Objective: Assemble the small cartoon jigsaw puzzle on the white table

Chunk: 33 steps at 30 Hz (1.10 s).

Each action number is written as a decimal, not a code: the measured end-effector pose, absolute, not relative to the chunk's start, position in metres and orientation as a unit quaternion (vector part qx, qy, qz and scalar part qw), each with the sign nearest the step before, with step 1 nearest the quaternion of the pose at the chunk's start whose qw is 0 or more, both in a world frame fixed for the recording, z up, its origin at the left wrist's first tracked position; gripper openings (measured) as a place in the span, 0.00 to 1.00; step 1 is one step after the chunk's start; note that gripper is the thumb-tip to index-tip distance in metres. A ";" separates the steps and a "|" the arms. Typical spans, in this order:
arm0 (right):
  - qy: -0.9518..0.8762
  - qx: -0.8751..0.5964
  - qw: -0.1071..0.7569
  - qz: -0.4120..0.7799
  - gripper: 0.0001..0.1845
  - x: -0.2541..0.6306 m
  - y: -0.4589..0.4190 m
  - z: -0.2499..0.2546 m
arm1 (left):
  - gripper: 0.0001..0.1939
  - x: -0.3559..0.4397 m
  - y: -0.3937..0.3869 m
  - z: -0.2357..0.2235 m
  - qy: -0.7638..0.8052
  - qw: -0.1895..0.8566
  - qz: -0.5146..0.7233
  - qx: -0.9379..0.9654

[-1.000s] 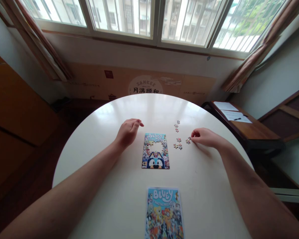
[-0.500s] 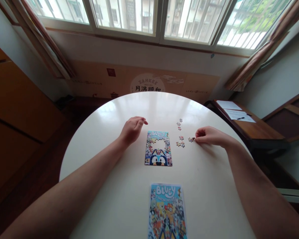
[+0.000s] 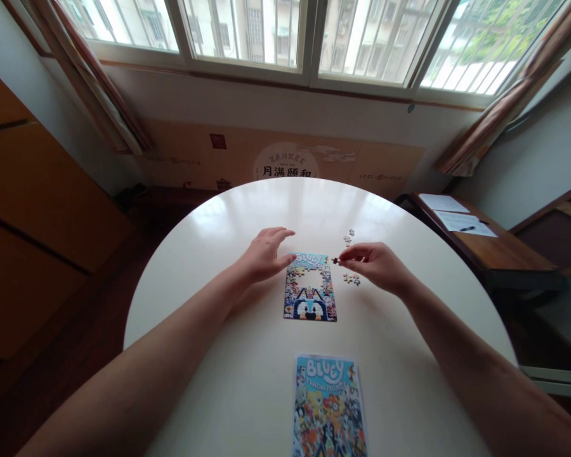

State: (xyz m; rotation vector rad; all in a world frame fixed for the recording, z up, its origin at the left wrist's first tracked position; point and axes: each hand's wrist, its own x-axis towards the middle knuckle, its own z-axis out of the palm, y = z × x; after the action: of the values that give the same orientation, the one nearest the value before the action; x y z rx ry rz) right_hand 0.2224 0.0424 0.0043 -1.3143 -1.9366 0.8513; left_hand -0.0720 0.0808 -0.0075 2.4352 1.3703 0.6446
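Note:
A jigsaw puzzle (image 3: 310, 306) with a gap in its upper middle lies flat on the white table. Between the fingertips of my right hand (image 3: 374, 263) is a small dark puzzle piece (image 3: 335, 260), held just off the puzzle's upper right edge. My left hand (image 3: 269, 254) is open, thumb and fingers apart, with the thumb at the puzzle's upper left corner. Loose pieces (image 3: 352, 279) lie to the right of the puzzle, below my right hand. A few more loose pieces (image 3: 347, 239) are beyond it, partly covered by the fingers.
Nearer to me on the round white table (image 3: 228, 393) lies a Bluey picture sheet (image 3: 330, 406) with matching artwork. A wooden side table (image 3: 499, 254) with papers (image 3: 464, 223) and a pen stands at the right. Windows and a printed cardboard panel (image 3: 171, 149) are beyond the table.
My right hand has carried a piece leftward from the loose ones to the puzzle's edge. My left hand has opened and come closer to the puzzle's top corner. The view has shifted slightly.

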 end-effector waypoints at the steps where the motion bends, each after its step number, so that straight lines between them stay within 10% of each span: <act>1: -0.751 -0.485 0.320 0.315 0.10 0.208 0.039 0.001 | 0.31 -0.073 0.081 -0.009 0.476 0.143 0.196 0.846; 33: -0.840 -0.444 0.299 0.086 0.07 0.173 0.029 -0.018 | 0.32 -0.081 0.082 -0.015 0.454 0.159 0.141 0.865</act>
State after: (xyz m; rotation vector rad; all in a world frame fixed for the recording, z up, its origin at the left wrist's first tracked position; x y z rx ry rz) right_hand 0.1732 0.0293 -0.0178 -1.1783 -2.2312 0.2283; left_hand -0.0807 0.0821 -0.0147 2.4739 1.2978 0.4035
